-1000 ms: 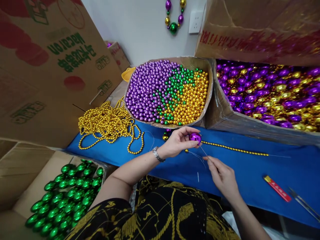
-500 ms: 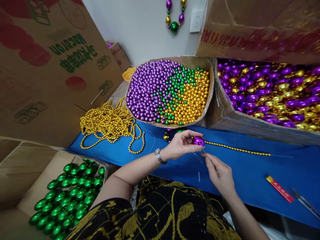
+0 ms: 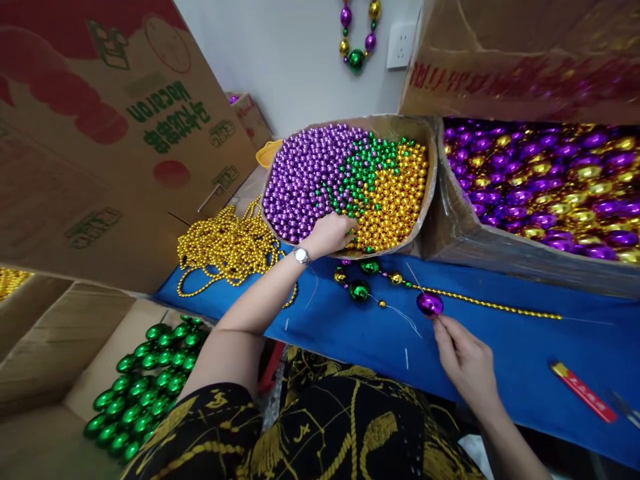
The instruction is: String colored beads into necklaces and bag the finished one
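My left hand [image 3: 333,233], a watch on its wrist, reaches into a cardboard box [image 3: 430,193] of small round beads. Its fingers are closed among the green and gold beads [image 3: 395,207]; what they pinch is hidden. My right hand [image 3: 465,357] pinches a thin needle just below a large purple bead [image 3: 430,304]. The needle runs through this bead, and its thin end sticks out above. On the blue cloth lies a partly strung necklace with a green bead [image 3: 359,290], a small gold bead [image 3: 383,303] and loose thread ends. A thin gold bead string [image 3: 490,302] stretches right.
Gold bead strands [image 3: 225,250] lie heaped at left. Large green beads [image 3: 145,393] fill a low box at lower left; a box at right holds purple and gold beads [image 3: 540,193]. A red cutter-like tool [image 3: 583,392] lies on the blue cloth [image 3: 505,373]. A finished-looking necklace [image 3: 356,60] hangs on the wall.
My left hand has let go of the purple bead and moved up and left into the bead box. My right hand has shifted slightly right and down, now with the purple bead at its fingertips.
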Demonstrator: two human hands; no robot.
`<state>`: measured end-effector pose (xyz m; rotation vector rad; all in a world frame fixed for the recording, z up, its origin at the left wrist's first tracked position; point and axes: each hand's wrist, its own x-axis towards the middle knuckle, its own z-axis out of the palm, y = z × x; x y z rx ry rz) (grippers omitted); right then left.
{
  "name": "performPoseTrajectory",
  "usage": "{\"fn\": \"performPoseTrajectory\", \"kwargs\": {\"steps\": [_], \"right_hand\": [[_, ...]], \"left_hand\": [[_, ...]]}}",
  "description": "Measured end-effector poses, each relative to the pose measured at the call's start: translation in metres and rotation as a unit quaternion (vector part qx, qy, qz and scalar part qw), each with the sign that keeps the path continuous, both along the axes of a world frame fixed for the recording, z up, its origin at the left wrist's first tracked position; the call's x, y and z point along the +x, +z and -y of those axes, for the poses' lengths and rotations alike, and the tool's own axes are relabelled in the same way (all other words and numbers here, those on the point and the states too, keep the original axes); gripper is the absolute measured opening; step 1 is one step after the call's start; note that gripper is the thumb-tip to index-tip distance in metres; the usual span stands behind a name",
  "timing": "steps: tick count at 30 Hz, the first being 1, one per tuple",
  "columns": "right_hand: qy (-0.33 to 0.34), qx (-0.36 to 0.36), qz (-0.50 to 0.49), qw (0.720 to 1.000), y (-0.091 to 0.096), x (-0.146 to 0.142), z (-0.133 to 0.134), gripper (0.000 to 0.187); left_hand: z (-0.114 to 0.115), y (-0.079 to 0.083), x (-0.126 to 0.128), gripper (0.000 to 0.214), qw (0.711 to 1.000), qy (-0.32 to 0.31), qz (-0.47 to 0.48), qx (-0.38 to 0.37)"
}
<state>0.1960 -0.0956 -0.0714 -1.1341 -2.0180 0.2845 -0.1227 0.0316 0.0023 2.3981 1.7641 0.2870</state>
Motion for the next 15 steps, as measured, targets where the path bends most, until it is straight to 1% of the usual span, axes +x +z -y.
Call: {"fn": "performPoseTrajectory", "kwargs": {"steps": [3, 5, 6, 7, 8, 9, 10, 11, 12, 13, 14, 15], "right_hand": [[0.000, -0.008, -0.004, 1.000, 0.000, -0.001, 0.000, 0.018], [-0.003, -0.022, -0.004, 1.000, -0.001, -0.001, 0.000, 0.018], [-0.003, -0.029, -0.002, 1.000, -0.001, -0.002, 0.001, 0.019], [-0.003, -0.032, -0.002, 0.999, -0.001, -0.002, 0.001, 0.019], [-0.002, -0.029, -0.002, 1.000, -0.002, -0.002, 0.001, 0.019], [-0.001, -0.024, -0.003, 1.000, -0.002, -0.003, 0.002, 0.019], [0.001, -0.018, -0.003, 1.000, -0.002, -0.004, 0.002, 0.019], [0.003, -0.013, -0.004, 1.000, -0.001, -0.004, 0.002, 0.018], [0.004, -0.008, -0.005, 1.000, -0.001, -0.005, 0.002, 0.017], [0.006, -0.004, -0.004, 1.000, -0.001, -0.006, 0.002, 0.017], [0.008, 0.001, -0.004, 1.000, -0.001, -0.006, 0.002, 0.017], [0.010, 0.009, -0.003, 1.000, 0.000, -0.007, 0.002, 0.017]], "left_hand": [[-0.004, -0.005, 0.008, 0.017, 0.997, -0.014, -0.073, -0.023], [-0.005, -0.008, 0.013, 0.017, 0.995, -0.023, -0.090, -0.027], [-0.006, -0.010, 0.014, 0.018, 0.996, -0.024, -0.082, -0.026], [-0.006, -0.011, 0.015, 0.018, 0.998, -0.019, -0.056, -0.023], [-0.006, -0.011, 0.017, 0.016, 1.000, -0.012, -0.003, -0.021], [-0.004, -0.010, 0.019, 0.013, 0.997, -0.002, 0.079, -0.026], [-0.001, -0.009, 0.022, 0.011, 0.981, 0.009, 0.188, -0.041], [0.004, -0.008, 0.026, 0.013, 0.948, 0.020, 0.311, -0.068], [0.010, -0.006, 0.031, 0.018, 0.896, 0.031, 0.431, -0.105], [0.017, -0.005, 0.037, 0.023, 0.832, 0.038, 0.533, -0.148], [0.024, -0.004, 0.043, 0.026, 0.770, 0.042, 0.608, -0.189], [0.031, -0.003, 0.050, 0.027, 0.719, 0.044, 0.658, -0.221]]}}
